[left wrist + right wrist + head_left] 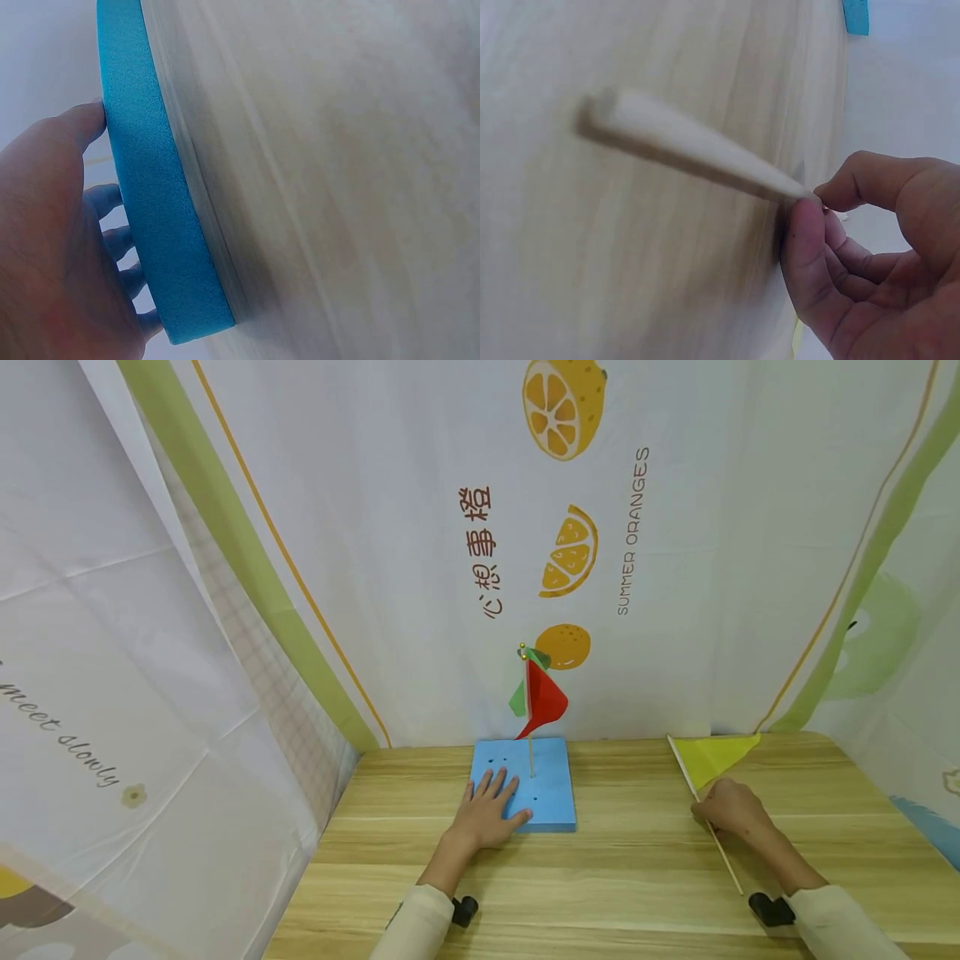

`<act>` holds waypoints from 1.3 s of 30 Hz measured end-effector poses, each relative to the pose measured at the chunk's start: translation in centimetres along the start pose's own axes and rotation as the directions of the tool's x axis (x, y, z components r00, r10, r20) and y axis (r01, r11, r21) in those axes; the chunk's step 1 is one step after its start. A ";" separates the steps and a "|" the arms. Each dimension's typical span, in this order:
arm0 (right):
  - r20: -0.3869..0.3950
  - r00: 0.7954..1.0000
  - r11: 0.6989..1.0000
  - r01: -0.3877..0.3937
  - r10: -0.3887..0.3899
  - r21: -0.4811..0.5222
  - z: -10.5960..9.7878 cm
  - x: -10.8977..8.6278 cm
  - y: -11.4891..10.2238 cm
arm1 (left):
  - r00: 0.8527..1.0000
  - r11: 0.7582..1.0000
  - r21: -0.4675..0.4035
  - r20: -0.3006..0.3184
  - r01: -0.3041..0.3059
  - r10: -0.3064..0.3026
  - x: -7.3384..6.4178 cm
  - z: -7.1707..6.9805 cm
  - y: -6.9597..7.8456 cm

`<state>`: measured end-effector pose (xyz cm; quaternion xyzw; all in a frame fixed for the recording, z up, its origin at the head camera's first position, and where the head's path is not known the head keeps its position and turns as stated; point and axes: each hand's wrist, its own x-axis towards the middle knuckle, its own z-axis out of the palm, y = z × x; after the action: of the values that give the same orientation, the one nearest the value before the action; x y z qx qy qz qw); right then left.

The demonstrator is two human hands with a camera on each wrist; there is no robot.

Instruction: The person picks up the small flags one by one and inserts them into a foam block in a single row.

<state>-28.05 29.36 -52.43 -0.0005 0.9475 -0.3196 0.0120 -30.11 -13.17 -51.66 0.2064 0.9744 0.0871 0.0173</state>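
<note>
My left hand (486, 814) rests with spread fingers on top of a blue foam block (553, 806), which has several small holes. In the left wrist view the fingertips touch the upper face of the foam block (154, 187). A red triangular flag (545, 697) stands upright on a thin stick planted in the block, with a green piece partly hidden behind it. Over to the right, my right hand (733, 810) pinches the wooden stick of a yellow triangular flag (708, 760) between thumb and forefinger. The bare end of that stick (697, 142) points toward the right wrist camera.
The wood-grain table (622, 877) carries the block left of centre near its back edge. Behind it hangs a white curtain (405, 527) printed with oranges; more printed cloth (150, 652) hangs on the left. Black wrist mounts (465, 911) sit by both sleeves.
</note>
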 end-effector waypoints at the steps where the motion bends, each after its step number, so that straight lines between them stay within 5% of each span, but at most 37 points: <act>1: 0.002 1.000 1.000 0.005 -0.005 -0.002 0.0 0.0 0.0 | 1.000 1.000 0.000 -0.001 -0.001 0.001 0.0 0.0 0.0; 20: 0.044 0.998 0.991 -0.039 0.033 0.129 -0.4 0.1 -0.5 | 1.000 1.000 0.002 -0.005 -0.008 0.008 0.0 0.0 0.0; 39: 0.021 0.999 0.984 0.027 -0.031 0.178 -1.8 0.1 -1.8 | 1.000 1.000 0.003 -0.001 -0.002 0.002 0.0 0.2 -0.1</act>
<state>-28.18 29.05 -49.88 -0.0168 0.9149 -0.4028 0.0184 -30.16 -13.23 -51.86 0.2073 0.9744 0.0856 0.0163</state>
